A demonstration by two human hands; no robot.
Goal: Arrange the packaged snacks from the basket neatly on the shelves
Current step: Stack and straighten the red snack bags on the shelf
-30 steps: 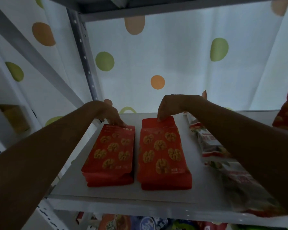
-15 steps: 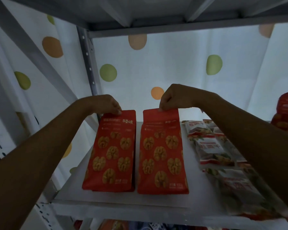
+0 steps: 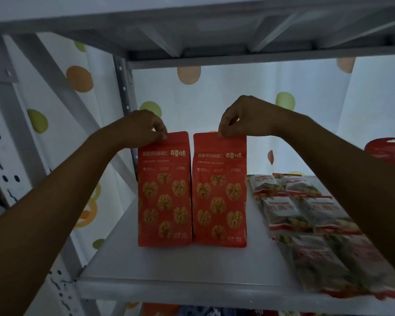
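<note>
While both red walnut bags stand upright side by side on the white shelf [image 3: 169, 270], the left hand [image 3: 144, 126] pinches the left bag [image 3: 164, 192] at its top edge and the right hand [image 3: 244, 117] pinches the right bag [image 3: 219, 197] likewise. Pale snack packets [image 3: 306, 215] lie flat to the right; their print is blurred, possibly dried fruit.

Shelf board [image 3: 192, 277]: 1 carrying goods; 1 upper board [image 3: 214, 30] overhead.
Red walnut bags: 2, upright on the shelf board, side by side: left walnut bag [image 3: 164, 190], right walnut bag [image 3: 219, 192].
Grips: 2, above the shelf board: left grip [image 3: 144, 127], right grip [image 3: 240, 117], one pinching each bag top.
Clear packets [image 3: 306, 215]: about 6, flat on the shelf board's right part; overlapping, count uncertain.
Red pouch [image 3: 385, 151]: 1, at the shelf board's far right.
Metal post [image 3: 123, 99]: 1, at the shelf board's rear left corner.
</note>
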